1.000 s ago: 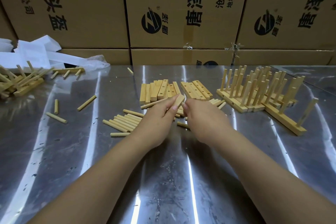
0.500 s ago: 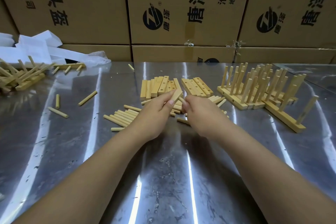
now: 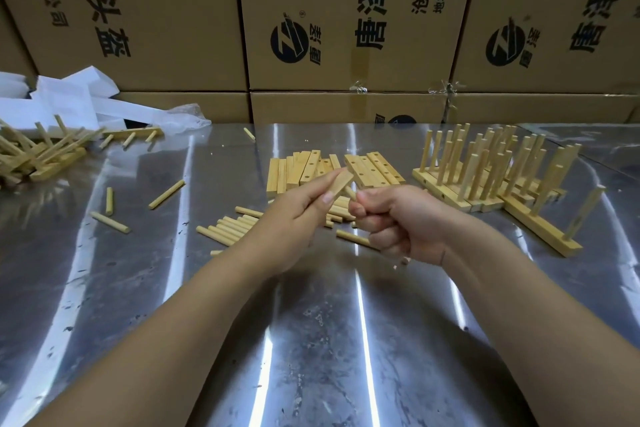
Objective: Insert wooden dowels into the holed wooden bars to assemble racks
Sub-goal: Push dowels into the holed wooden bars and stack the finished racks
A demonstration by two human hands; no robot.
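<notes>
Hovering above the middle of the desk [image 3: 166,288], the left hand [image 3: 294,218] pinched a wooden bar [image 3: 341,183] end-out, apparently to present its holes, while the right hand [image 3: 401,220], fist curled round a dowel [image 3: 350,191], aimed its tip there.

Two arms show, each bare from the frame's lower edge to the fingertips. The left forearm [image 3: 180,308] is smooth and rounded, narrowing toward the wrist. The left hand [image 3: 294,222] has a short thumbnail [image 3: 327,198], trimmed close. The right forearm [image 3: 540,302] is alike in build. The right hand [image 3: 405,222] has a thumbnail just as short, and a thin dark line [image 3: 443,255] crosses its wrist; whether it is a crease or a thread cannot be told.
</notes>
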